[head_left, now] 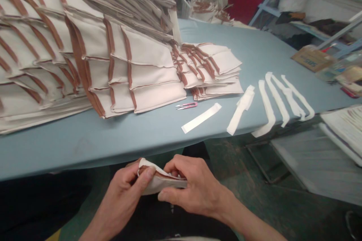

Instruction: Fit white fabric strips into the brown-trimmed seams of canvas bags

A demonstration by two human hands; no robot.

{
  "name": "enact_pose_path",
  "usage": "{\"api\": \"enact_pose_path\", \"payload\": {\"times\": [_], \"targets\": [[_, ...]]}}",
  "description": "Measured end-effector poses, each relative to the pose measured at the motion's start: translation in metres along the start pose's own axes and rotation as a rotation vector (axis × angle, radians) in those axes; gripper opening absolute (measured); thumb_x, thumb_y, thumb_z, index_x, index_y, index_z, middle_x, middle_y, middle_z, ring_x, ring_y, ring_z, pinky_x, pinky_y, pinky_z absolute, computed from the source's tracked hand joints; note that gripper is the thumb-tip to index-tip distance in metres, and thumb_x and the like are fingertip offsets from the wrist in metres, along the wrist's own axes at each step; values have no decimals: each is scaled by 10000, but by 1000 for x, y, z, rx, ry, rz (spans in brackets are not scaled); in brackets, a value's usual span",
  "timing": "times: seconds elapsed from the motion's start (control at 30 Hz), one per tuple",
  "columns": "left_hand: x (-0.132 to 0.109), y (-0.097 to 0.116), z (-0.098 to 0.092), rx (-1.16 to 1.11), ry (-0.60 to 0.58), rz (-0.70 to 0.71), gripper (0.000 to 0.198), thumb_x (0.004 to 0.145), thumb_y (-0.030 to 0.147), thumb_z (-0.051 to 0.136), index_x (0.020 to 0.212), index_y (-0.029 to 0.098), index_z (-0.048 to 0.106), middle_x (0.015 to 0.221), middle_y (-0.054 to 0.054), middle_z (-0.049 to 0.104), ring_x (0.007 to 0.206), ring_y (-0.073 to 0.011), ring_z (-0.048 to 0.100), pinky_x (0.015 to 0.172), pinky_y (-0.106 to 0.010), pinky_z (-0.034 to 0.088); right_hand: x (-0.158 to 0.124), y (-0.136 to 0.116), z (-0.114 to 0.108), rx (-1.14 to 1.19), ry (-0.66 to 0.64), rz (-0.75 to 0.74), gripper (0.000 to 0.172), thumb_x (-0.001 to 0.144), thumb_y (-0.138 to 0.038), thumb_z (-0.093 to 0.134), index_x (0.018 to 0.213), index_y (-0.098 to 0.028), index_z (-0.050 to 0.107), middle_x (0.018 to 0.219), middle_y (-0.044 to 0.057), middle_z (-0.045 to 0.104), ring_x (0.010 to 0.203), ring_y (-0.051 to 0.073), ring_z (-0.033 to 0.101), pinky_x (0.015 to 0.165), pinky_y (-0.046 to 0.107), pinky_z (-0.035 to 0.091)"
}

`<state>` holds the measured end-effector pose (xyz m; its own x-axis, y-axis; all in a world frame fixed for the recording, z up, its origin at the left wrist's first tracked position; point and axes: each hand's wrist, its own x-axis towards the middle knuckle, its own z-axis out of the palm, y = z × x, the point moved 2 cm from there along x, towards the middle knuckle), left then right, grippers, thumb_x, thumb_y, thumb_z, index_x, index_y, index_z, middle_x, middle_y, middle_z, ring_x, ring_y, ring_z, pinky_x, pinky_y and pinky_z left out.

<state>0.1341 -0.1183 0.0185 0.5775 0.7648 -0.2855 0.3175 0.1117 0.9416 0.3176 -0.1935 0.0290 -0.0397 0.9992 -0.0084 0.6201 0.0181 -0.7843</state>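
From my end of the feed, I had the small cream cloth piece with brown edging (154, 187) low in view, held between the two hands, just off the near edge of the blue-covered table (132, 137). The left hand (126, 188) was clamped on the piece's left end, thumb pressed over the brown edging near the corner. The right hand (198, 186) was closed around the right end, its thumb below the cloth's near side and its index finger bent over the far side, so the piece ran like a bridge from one grip to the other.

I could not make out the left fingers behind the cloth, and the right hand covered the piece's right end. Whether the right fingertips were inside the fold or only behind it, I couldn't tell. Both forearms were cut off by the bottom of the view.

Beyond the hands, pink-handled snips (190, 105) lay on the table, with a white strip (201, 118) just to their right. A big stack of cream pieces (154, 77) filled the left side — its left end cropped away.
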Motion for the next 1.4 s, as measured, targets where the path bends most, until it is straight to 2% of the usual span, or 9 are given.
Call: {"api": "enact_pose_path", "payload": {"times": [0.1,0.2,0.4,0.6,0.73,0.87,1.03,1.17,1.4], "targets": [[1,3,1,81,47,93,411,950,429,631,632,176,691,639,3,570,610,-152,493,563,-223,398,5,-7,-1,140,-17,184,173,915,-343,771,875,-183,716,747,-37,653,665,117,562,640,239,399],[1,4,3,112,80,110,429,951,437,613,613,175,649,645,11,521,602,-145,465,552,-223,383,9,-10,3,169,23,222,209,941,-369,730,848,-184,695,711,-40,607,651,119,531,640,250,383],[-5,-9,4,-21,35,2,495,1021,562,553,734,178,678,742,0,555,680,-163,479,603,-236,405,9,-3,15,474,-86,251,145,954,-323,663,910,-194,613,733,-56,547,644,109,472,602,228,373],[-10,-24,6,-175,54,-116,569,981,661,567,704,172,660,716,-19,597,671,-174,479,594,-247,429,-3,1,17,688,-125,255,164,898,-288,671,1001,-195,584,790,-47,511,687,116,443,625,225,393],[-6,-6,7,-42,-51,-11,504,1007,546,564,700,170,698,728,-18,648,648,-162,519,591,-233,431,-8,2,14,676,-109,262,171,862,-243,634,1020,-193,592,774,-51,501,673,114,441,618,225,396],[-3,12,8,140,63,113,419,989,425,558,678,188,709,673,25,587,601,-140,519,555,-201,407,-10,1,13,564,-11,228,127,859,-222,604,984,-200,601,736,-44,506,652,125,452,592,242,392],[-2,10,13,177,93,80,370,931,434,614,646,203,669,631,35,539,570,-138,502,518,-203,391,-13,6,19,643,8,278,128,868,-282,652,950,-208,588,728,-45,502,643,125,445,579,251,396],[3,9,17,191,63,48,374,918,427,604,630,187,617,649,29,502,587,-133,470,530,-207,379,-11,13,25,702,40,353,242,892,-394,702,851,-202,561,691,-55,511,621,106,440,555,230,364],[14,10,27,123,58,-12,441,933,514,594,660,177,674,664,7,534,616,-152,471,548,-223,403,-6,20,23,623,97,413,358,855,-476,758,788,-211,527,615,-80,498,564,90,433,539,231,343]]}}
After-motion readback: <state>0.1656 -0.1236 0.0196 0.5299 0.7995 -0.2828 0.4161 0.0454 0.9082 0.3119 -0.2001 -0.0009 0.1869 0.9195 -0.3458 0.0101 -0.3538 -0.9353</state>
